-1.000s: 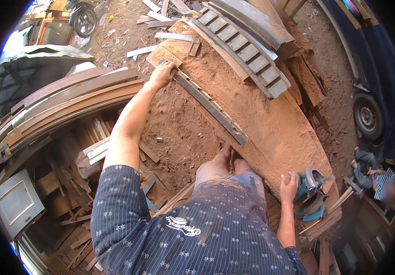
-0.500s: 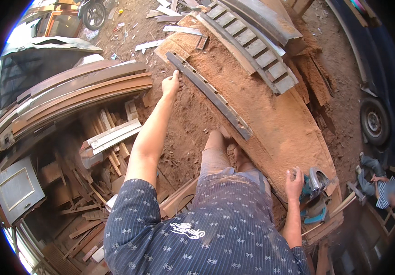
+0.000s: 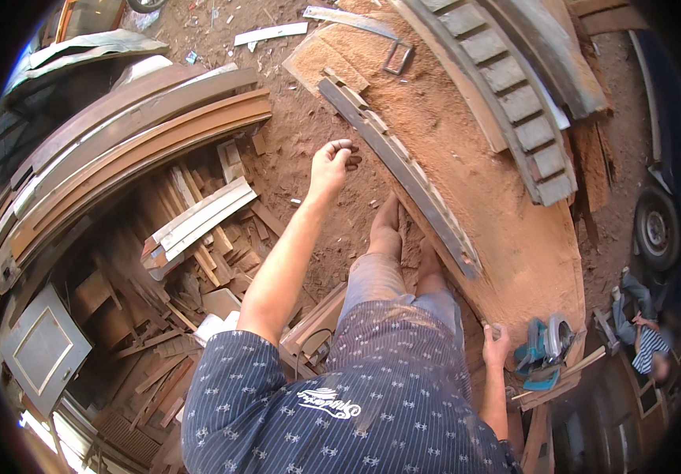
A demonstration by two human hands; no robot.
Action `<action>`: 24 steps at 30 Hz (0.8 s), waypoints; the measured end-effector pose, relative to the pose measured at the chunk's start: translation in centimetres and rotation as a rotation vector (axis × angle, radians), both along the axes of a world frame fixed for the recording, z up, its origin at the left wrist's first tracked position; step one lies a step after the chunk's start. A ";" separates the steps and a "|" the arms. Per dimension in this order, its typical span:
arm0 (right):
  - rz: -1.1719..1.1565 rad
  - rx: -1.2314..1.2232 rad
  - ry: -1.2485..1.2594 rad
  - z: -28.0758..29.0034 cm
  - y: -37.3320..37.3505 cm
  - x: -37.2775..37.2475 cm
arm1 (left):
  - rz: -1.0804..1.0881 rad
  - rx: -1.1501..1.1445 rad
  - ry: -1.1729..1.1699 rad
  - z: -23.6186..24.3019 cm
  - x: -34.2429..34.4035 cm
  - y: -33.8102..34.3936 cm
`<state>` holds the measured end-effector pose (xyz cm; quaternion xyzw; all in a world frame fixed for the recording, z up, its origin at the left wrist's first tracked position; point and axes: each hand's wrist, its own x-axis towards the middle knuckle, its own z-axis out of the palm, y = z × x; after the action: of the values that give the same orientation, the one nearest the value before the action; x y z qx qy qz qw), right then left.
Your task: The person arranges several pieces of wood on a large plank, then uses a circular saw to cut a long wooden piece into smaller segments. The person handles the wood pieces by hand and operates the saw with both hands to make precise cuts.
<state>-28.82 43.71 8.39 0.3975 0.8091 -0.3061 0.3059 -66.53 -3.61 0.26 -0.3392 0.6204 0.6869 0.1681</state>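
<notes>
My left hand (image 3: 332, 167) hovers just left of a long grey wooden strip (image 3: 403, 180), its fingers loosely bent and apart, with nothing seen in them. Pale notches run along the strip's far side. The strip lies along the near edge of a wide board (image 3: 514, 261) coated in sawdust. At that board's near right end is my right hand (image 3: 496, 345), fingers curled; whether they hold anything is hidden. Just right of it rests a teal power tool (image 3: 544, 347) with a metal guard.
A slatted wooden frame (image 3: 498, 75) lies on the board's far side, beside a small rectangular frame (image 3: 398, 57). Long planks (image 3: 143, 150) and scrap wood fill the left. A person (image 3: 644, 332) is low down at right, near a dark vehicle's wheel (image 3: 656, 229).
My left hand has come off the grey strip's far end and moved right and nearer. My right hand has drawn back to the board's edge. The whole view has shifted.
</notes>
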 end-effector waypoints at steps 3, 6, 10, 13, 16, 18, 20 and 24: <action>-0.100 -0.112 -0.026 -0.6 -1.3 -1.1 | 0.054 -0.016 0.014 -0.2 0.5 -0.2; -0.162 -0.071 -0.030 -0.7 -1.6 -1.6 | 0.056 0.024 -0.062 0.5 -0.8 0.3; -0.180 -0.037 -0.034 -0.7 -1.8 -1.2 | -0.011 -0.041 -0.147 2.3 -3.8 1.8; -0.266 -0.077 -0.070 -0.3 -3.1 -2.6 | -0.108 -0.212 -0.214 1.6 -5.3 2.4; -0.269 -0.081 -0.071 -0.7 -3.8 -2.7 | -0.153 -0.285 -0.200 0.6 -5.3 2.1; -0.278 -0.090 -0.084 -1.2 -4.2 -2.6 | -0.149 -0.279 -0.185 1.3 -5.6 2.3; -0.292 -0.094 -0.066 -1.5 -4.7 -2.7 | -0.124 -0.219 -0.154 3.0 -6.4 2.5; -0.290 -0.113 0.013 -0.2 -5.7 -5.9 | -0.339 -0.159 0.014 3.9 -3.8 1.3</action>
<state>-34.72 37.98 8.21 0.4903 0.7267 -0.3945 0.2753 -70.32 -2.29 4.12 -0.2372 0.7223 0.5997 0.2498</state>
